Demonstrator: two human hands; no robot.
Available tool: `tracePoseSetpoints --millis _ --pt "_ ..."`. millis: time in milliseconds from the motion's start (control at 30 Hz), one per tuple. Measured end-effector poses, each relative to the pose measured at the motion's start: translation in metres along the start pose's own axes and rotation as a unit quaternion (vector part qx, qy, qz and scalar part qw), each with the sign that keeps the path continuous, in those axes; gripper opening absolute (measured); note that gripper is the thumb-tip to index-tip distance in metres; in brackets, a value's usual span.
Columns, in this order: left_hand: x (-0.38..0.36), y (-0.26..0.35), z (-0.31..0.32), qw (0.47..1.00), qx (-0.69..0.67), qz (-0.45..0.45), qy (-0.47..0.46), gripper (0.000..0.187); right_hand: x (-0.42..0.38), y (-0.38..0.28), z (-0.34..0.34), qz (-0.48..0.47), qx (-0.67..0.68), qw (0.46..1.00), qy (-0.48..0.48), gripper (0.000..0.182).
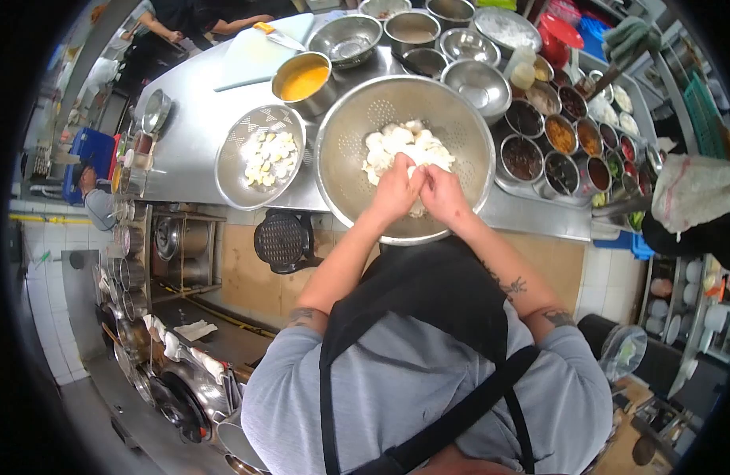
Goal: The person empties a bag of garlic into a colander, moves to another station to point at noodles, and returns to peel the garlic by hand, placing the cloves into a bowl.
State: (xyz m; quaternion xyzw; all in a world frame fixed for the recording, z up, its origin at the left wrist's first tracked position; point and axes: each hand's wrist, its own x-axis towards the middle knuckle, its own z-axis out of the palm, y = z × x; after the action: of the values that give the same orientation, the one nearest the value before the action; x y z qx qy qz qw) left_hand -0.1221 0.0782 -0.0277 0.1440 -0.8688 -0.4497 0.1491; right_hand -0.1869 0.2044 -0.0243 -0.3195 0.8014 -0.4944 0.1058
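1. The left hand and the right hand both pinch one white piece together.
2. They are inside the big colander, at 6 o'clock.
3. A smaller colander stands at its 9 o'clock.

Hands in colander, centre counter

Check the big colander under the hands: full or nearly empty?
Partly filled. White pieces cover only the middle of the colander, with bare perforated wall around them; both hands, left hand and right hand, work inside.
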Motion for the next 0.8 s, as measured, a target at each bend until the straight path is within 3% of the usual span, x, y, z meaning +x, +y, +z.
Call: tracePoseSetpoints --millis 133,233,367,467,567,667,800 --pt "0.004 -0.008 -0.010 0.997 -0.018 0.048 -0.054 0.026 0.004 0.022 0.011 0.071 0.124 0.990 0.002 0.013" --pt "0.005 -0.019 -0.009 0.963 -0.245 -0.050 -0.098 0.027 0.008 0.023 0.003 0.132 0.205 0.970 -0.023 0.015" --pt "0.011 -0.013 -0.027 0.885 -0.413 -0.170 -0.136 0.038 0.006 0.012 -0.004 0.199 0.326 0.923 -0.050 0.014" --pt "0.013 -0.010 -0.033 0.845 -0.478 -0.190 -0.148 0.035 0.005 0.005 -0.004 0.202 0.291 0.934 -0.040 0.017" --pt "0.013 -0.015 -0.033 0.817 -0.517 -0.209 -0.148 0.033 -0.002 0.012 0.004 0.094 0.118 0.988 -0.036 0.021" --pt "0.013 -0.027 -0.032 0.812 -0.518 -0.213 -0.162 0.033 0.001 0.017 0.003 -0.040 0.032 0.998 0.030 0.023" --pt "0.010 -0.015 -0.031 0.798 -0.528 -0.236 -0.168 0.032 0.005 -0.001 -0.009 0.107 0.127 0.986 -0.022 0.028"
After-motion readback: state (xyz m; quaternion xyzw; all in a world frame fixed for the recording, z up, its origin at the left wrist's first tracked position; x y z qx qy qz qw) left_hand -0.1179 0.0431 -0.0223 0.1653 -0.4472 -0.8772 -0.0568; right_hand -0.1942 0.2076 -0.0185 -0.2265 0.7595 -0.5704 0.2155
